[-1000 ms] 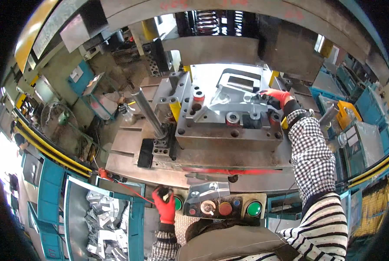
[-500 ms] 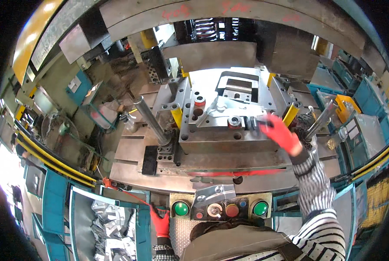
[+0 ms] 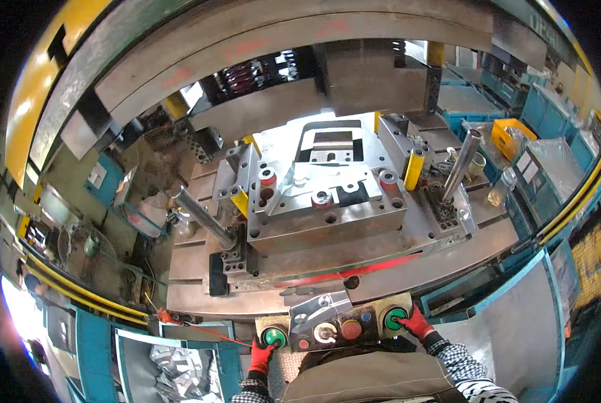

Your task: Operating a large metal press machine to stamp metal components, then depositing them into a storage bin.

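Both red-gloved hands are at the control panel (image 3: 374,341) in front of me. My left hand (image 3: 261,354) reaches over the left green button (image 3: 273,338), fingers apart and touching it. At the right green button (image 3: 395,318), my right hand (image 3: 418,326) has its fingers stretched onto the button top. Neither hand holds anything that I can see. A thin red cord (image 3: 209,330) runs from the left to my left hand. Beyond the panel, a shaped sheet-metal part (image 3: 340,183) lies on the lower die (image 3: 327,232) of a press, beside round red-ringed posts.
Steel guide posts (image 3: 463,164) and yellow posts (image 3: 414,169) stand around the die. Above hangs the press's heavy upper block (image 3: 374,74). A blue-rimmed bin of metal pieces (image 3: 185,371) stands at lower left. A yellow-orange crate (image 3: 510,137) is at far right.
My right hand has come back from the die to the right green button. My left hand has moved onto the left button. The view has turned, and the metal part now lies flatter on the die.
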Action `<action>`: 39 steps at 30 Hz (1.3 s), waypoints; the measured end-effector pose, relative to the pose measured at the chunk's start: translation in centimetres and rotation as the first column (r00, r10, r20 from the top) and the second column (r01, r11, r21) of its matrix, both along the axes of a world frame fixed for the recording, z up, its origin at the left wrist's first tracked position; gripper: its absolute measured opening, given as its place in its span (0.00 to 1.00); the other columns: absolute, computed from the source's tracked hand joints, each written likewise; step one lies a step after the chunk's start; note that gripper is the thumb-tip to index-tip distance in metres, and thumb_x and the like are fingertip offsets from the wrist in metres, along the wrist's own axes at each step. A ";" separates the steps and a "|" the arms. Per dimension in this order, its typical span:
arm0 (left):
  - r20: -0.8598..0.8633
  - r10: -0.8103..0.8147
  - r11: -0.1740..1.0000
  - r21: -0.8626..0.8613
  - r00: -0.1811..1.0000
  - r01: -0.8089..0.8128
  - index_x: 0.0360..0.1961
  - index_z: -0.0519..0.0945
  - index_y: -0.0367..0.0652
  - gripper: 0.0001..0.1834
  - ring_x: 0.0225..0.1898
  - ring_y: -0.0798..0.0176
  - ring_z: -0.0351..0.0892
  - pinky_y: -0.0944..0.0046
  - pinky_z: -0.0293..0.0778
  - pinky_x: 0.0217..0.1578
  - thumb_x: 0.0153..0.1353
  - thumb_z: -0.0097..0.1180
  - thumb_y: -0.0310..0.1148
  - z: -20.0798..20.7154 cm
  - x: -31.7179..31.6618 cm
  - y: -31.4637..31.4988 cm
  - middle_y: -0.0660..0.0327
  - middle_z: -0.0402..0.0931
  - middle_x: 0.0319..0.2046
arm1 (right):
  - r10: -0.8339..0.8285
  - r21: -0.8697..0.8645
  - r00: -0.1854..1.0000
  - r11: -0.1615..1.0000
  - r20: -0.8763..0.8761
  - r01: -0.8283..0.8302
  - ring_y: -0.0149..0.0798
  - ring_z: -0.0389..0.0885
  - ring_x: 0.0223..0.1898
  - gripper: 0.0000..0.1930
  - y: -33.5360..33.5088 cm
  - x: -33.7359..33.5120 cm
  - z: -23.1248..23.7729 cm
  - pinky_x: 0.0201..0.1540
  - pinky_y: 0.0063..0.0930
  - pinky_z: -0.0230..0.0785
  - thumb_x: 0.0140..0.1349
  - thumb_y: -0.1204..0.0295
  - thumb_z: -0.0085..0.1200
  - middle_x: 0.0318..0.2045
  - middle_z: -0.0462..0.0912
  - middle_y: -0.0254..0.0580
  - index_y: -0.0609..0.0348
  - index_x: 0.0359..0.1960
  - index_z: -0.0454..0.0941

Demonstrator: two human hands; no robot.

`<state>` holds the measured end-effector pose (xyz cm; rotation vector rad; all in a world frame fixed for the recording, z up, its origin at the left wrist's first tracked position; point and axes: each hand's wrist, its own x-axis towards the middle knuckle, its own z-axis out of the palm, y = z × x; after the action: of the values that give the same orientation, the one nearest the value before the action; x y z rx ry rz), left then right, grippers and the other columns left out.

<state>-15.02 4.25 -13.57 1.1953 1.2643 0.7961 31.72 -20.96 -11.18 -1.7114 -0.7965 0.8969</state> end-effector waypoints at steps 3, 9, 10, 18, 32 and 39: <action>-0.178 -0.009 0.994 0.106 0.984 0.028 0.53 0.57 0.31 0.41 0.43 0.59 0.68 0.66 0.69 0.39 0.35 0.64 0.23 0.6 0.5 0.2 0.49 0.65 0.46 | -0.046 0.030 0.996 0.999 0.078 0.044 0.37 0.66 0.50 0.31 0.4 -0.4 0.4 0.52 0.29 0.59 0.44 0.74 0.59 0.47 0.69 0.43 0.61 0.52 0.59; -0.072 0.016 0.992 -0.123 0.997 -0.025 0.49 0.61 0.32 0.40 0.42 0.59 0.68 0.64 0.68 0.40 0.33 0.67 0.28 2.2 0.8 -0.2 0.51 0.68 0.42 | -0.024 -0.008 0.996 1.000 0.081 0.025 0.38 0.67 0.49 0.30 0.7 -0.5 2.7 0.51 0.30 0.60 0.43 0.76 0.58 0.47 0.69 0.44 0.62 0.50 0.60; -0.059 0.033 0.995 -0.091 0.998 -0.039 0.49 0.61 0.32 0.40 0.42 0.59 0.69 0.64 0.68 0.39 0.33 0.68 0.28 2.0 0.7 -0.3 0.51 0.69 0.42 | -0.027 -0.055 0.991 0.998 0.128 0.035 0.38 0.67 0.49 0.30 0.8 -0.6 3.0 0.51 0.29 0.60 0.43 0.76 0.58 0.46 0.69 0.44 0.63 0.50 0.60; -0.056 0.043 0.997 -0.063 0.997 -0.047 0.48 0.62 0.33 0.37 0.40 0.62 0.69 0.65 0.69 0.40 0.34 0.67 0.27 0.0 -0.1 0.4 0.54 0.69 0.41 | -0.022 0.005 0.998 1.000 0.064 0.022 0.39 0.67 0.49 0.33 0.7 -0.5 3.4 0.51 0.29 0.59 0.42 0.73 0.60 0.47 0.69 0.47 0.63 0.52 0.59; -0.150 0.003 1.000 0.017 0.989 -0.001 0.50 0.60 0.32 0.38 0.42 0.60 0.68 0.65 0.68 0.42 0.35 0.65 0.25 2.4 0.9 0.0 0.53 0.68 0.43 | -0.066 0.007 0.997 0.998 0.043 0.066 0.43 0.67 0.50 0.35 0.9 -0.7 4.1 0.52 0.33 0.59 0.39 0.68 0.64 0.47 0.69 0.49 0.62 0.51 0.61; -0.204 -0.095 0.989 -0.131 0.974 0.069 0.49 0.65 0.39 0.32 0.31 0.64 0.72 0.68 0.69 0.31 0.40 0.63 0.28 4.4 0.3 0.4 0.60 0.74 0.31 | 0.003 0.016 1.000 1.000 0.024 -0.003 0.38 0.65 0.51 0.35 0.6 -0.7 5.0 0.52 0.30 0.58 0.44 0.71 0.61 0.48 0.68 0.46 0.64 0.54 0.56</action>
<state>-14.70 4.66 -9.17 1.2466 1.4057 0.5333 31.04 -20.33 -6.21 -1.7102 -0.8203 0.8715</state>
